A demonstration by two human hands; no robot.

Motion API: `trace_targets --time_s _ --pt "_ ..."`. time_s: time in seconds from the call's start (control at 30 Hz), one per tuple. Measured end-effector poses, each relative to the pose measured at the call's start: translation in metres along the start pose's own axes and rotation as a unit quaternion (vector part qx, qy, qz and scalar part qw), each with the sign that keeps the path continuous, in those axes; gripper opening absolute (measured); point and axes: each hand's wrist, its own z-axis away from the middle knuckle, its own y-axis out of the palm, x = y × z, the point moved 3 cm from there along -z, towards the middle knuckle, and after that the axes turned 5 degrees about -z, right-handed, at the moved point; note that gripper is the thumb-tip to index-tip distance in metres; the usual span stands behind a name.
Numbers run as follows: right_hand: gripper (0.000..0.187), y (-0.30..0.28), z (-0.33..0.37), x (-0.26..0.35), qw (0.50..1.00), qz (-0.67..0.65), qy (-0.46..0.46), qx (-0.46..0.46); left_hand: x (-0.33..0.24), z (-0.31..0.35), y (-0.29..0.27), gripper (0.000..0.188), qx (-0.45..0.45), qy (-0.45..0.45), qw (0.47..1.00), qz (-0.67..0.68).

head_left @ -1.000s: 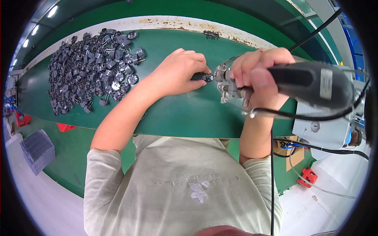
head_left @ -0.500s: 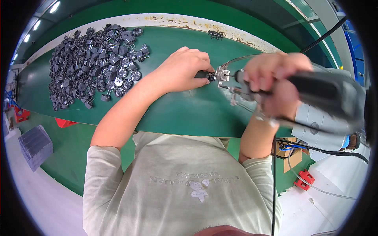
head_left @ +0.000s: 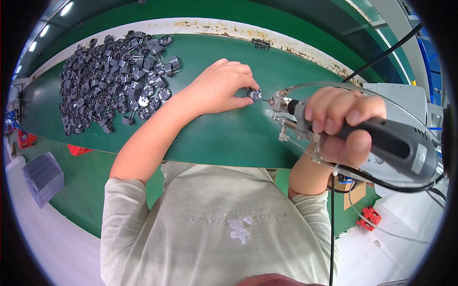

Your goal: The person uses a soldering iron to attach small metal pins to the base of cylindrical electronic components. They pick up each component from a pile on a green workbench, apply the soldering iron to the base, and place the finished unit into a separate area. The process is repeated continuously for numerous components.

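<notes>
My left hand (head_left: 222, 88) reaches across the green bench and pinches a small round dark plug part (head_left: 255, 95) between thumb and fingertips. The part's shiny, detailed face shows. My right hand (head_left: 346, 112) is wrapped round the grey and black grip of an electric screwdriver (head_left: 412, 150). Its metal nose (head_left: 279, 104) points left at the part, with the thin tip just to the right of it; whether they touch I cannot tell. Clear tubes (head_left: 329, 85) run along the tool.
To the left lies a big heap of similar dark round parts (head_left: 114, 78), some with metal prongs. A chipped white rail (head_left: 210, 26) borders the green bench (head_left: 214, 140) at the back. A light grey machine (head_left: 396, 100) stands at the right. A black cable (head_left: 332, 229) hangs nearby.
The screwdriver has drawn back slightly from the part, and its handle sits lower. The plug part has turned, so its face shows more. My left hand has barely moved.
</notes>
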Motion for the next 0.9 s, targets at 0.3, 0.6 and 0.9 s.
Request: trace_targets --time_s 0.3,0.6,0.9 --pt "0.026 0.005 0.004 -0.012 1.0 -0.012 0.019 -0.01 0.0 0.0 0.0 0.028 0.0 0.005 1.0 0.002" --pt "0.025 0.003 0.006 -0.016 0.999 -0.019 0.038 -0.007 0.002 -0.001 0.001 0.027 -0.008 0.007 1.0 0.006" --pt "0.024 0.008 0.006 -0.016 0.999 -0.005 0.05 -0.007 0.001 0.0 0.002 0.025 -0.013 0.009 1.0 0.005"
